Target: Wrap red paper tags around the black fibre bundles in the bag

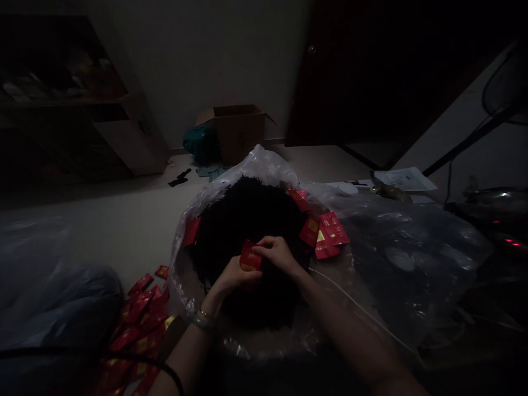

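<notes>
Red packet (249,258) pinched between both hands, over a dark loose heap (247,220) in an open clear bag (264,165). Left hand (233,278) closed on the packet's lower edge from beneath; right hand (277,253) grips its upper right corner with fingertips. Bracelet on the left wrist.

More red packets (325,234) lie just right of the right hand on the bag's rim; one is tucked at the rim to the left of the hands. A larger spill of packets (140,319) sits below and left of the left hand, on the pale floor (124,220). White cord (358,308) runs past the right forearm.

Room dim. Beyond the hands: cardboard box (237,129) against a light wall, teal bundle just beside it, dark door to the right, shelf unit (74,110) far left. Papers (404,179) and a fan stand far right.
</notes>
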`<state>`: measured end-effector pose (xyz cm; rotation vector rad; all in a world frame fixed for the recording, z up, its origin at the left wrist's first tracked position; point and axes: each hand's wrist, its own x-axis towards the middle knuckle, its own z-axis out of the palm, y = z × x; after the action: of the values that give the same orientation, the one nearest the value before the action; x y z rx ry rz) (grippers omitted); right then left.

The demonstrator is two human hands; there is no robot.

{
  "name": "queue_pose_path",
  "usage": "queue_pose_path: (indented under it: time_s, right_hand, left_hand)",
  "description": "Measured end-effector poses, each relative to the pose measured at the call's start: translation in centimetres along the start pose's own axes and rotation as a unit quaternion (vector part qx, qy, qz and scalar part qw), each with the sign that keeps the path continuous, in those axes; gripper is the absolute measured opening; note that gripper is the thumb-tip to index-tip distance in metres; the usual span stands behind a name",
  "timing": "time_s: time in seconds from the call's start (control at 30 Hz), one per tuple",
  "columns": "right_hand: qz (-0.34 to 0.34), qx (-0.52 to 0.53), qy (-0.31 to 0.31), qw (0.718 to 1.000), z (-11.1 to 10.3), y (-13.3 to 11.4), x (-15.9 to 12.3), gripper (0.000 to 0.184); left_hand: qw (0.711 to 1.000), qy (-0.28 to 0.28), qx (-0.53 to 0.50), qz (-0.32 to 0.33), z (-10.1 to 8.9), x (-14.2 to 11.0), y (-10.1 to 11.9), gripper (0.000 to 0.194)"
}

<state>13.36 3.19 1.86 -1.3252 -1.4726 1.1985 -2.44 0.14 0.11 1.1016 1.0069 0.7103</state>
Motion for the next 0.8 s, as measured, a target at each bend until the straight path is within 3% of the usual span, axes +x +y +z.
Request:
queue_pose_path:
  time_s: [0.1, 0.2, 0.33, 0.47, 0.63, 0.7, 0.8]
  right_hand:
    - [0.004, 0.006, 0.024, 1.0, -0.9, -0.7, 0.6, 0.023]
    - [-0.004, -0.004, 0.001, 1.0, -1.4, -1.4, 0.8, 0.022]
    - [0.006, -0.019, -0.043, 0.999, -1.0, -1.8, 0.5, 0.019]
    - [0.002, -0.025, -0.083, 0.996, -0.2, -1.5, 0.2, 0.016]
    - [0.017, -0.054, -0.077, 0.995, -0.2, -0.8, 0.6, 0.014]
    - [0.009, -0.05, -0.072, 0.996, -0.3, -0.6, 0.7, 0.017]
    - [-0.031, -0.036, -0.029, 0.998, -0.3, -0.6, 0.4, 0.04]
  left_hand:
    - [1.0, -0.011, 0.019, -0.013, -0.1, 0.1, -0.2, 0.032]
    - [1.0, -0.012, 0.025, 0.005, -0.2, 0.1, 0.0, 0.033]
    - [0.999, 0.019, -0.013, 0.025, -0.2, 0.1, 0.4, 0.039]
    - [0.999, 0.035, 0.024, 0.019, -0.2, 0.2, 0.1, 0.031]
    - [0.997, 0.019, 0.062, 0.032, -0.1, 0.3, -0.1, 0.029]
    - [0.997, 0.045, 0.051, 0.031, 0.0, 0.2, 0.1, 0.034]
    - [0.996, 0.082, 0.028, 0.027, 0.0, 0.2, 0.4, 0.04]
